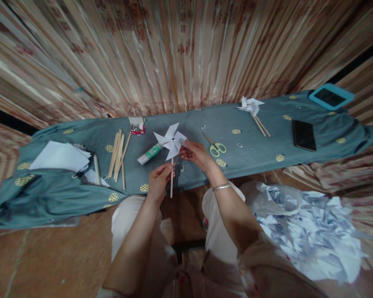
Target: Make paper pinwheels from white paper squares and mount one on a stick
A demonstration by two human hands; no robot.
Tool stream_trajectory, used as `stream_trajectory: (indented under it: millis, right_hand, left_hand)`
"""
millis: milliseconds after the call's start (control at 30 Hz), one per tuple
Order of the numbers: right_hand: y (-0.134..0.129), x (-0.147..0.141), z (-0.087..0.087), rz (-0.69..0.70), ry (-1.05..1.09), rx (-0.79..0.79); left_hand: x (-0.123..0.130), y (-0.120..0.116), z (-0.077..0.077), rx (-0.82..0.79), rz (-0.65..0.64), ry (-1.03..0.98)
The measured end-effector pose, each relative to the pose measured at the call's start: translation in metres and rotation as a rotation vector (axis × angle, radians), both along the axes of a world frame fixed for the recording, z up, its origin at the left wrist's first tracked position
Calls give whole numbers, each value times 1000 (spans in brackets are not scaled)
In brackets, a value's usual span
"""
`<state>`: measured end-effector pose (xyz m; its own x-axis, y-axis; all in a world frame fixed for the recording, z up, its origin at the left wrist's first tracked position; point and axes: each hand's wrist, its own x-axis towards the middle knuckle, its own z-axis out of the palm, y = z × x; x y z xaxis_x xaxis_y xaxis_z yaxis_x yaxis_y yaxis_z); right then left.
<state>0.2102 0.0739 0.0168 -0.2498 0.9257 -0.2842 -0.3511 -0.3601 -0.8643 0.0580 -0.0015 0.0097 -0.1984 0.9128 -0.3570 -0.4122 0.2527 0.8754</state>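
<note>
A white paper pinwheel [173,140] with a silver centre stands upright on a thin wooden stick [172,186] above the table's front half. My left hand [160,180] pinches the stick below the blades. My right hand [196,155] has its thumb and fingertips closed on the pinwheel's right blade. Behind the pinwheel, to the left, lies a green and white glue tube [150,153]. Scissors with light green handles [217,149] rest just right of my right hand.
Left on the green cloth [90,128] are wooden sticks [115,155], a small red box [137,126] and white paper [60,156]. Finished pinwheels [250,105], a dark phone [303,135] and a blue-framed device [331,96] lie right. Bagged paper pinwheels [313,231] sit below the table's right side.
</note>
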Motion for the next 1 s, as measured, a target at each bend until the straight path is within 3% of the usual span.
stream_trajectory:
  millis: [333, 1000]
  right_hand:
    - [5, 14, -7, -142, -19, 13]
    - [-7, 17, 0, 8, -65, 45]
  left_hand:
    - [-1, 0, -1, -4, 9, -14]
    - [0, 0, 0, -2, 16, -18]
